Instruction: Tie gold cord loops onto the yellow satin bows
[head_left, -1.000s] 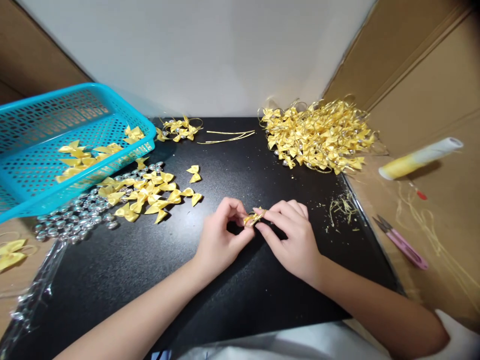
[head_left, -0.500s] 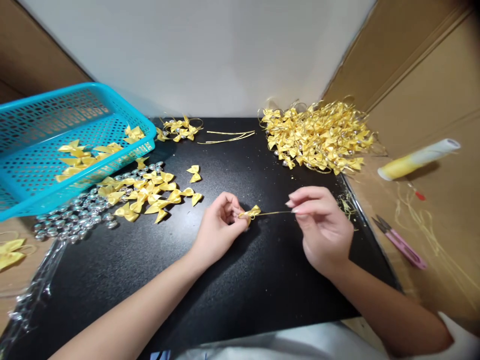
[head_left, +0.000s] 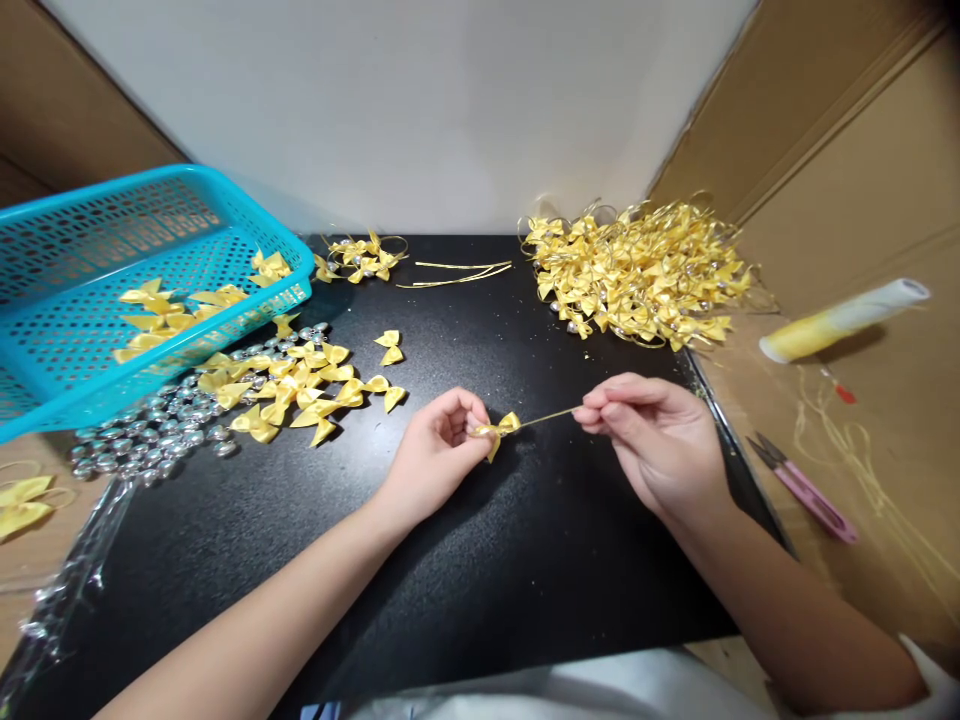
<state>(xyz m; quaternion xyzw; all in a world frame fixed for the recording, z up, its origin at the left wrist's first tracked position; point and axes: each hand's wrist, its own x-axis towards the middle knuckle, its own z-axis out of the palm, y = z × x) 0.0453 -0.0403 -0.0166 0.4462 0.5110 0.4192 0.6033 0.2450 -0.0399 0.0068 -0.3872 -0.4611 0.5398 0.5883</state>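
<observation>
Between the thumb and fingers of my left hand (head_left: 442,450) is a yellow ribbon bow (head_left: 508,424), pinched over the middle of the black table (head_left: 480,560). A thin gold cord (head_left: 547,417) runs from the bow to my right hand (head_left: 660,430), whose thumb and fingertips are closed on its other end. The cord looks straight and slants slightly up to the right. Part of the bow is hidden by my left fingers.
Loose yellow bows (head_left: 307,385) and silver beads (head_left: 142,445) lie left, beside a turquoise basket (head_left: 289,235) holding bows. Corded bows (head_left: 637,275) are heaped back right. Cut cords (head_left: 457,275) lie at the back; pink snips (head_left: 810,495) and a yellow-white roll (head_left: 844,320) lie right.
My right hand has shifted slightly, its fingers pinching closer together, and the cord's right end has risen. The left hand stays almost in place with the bow.
</observation>
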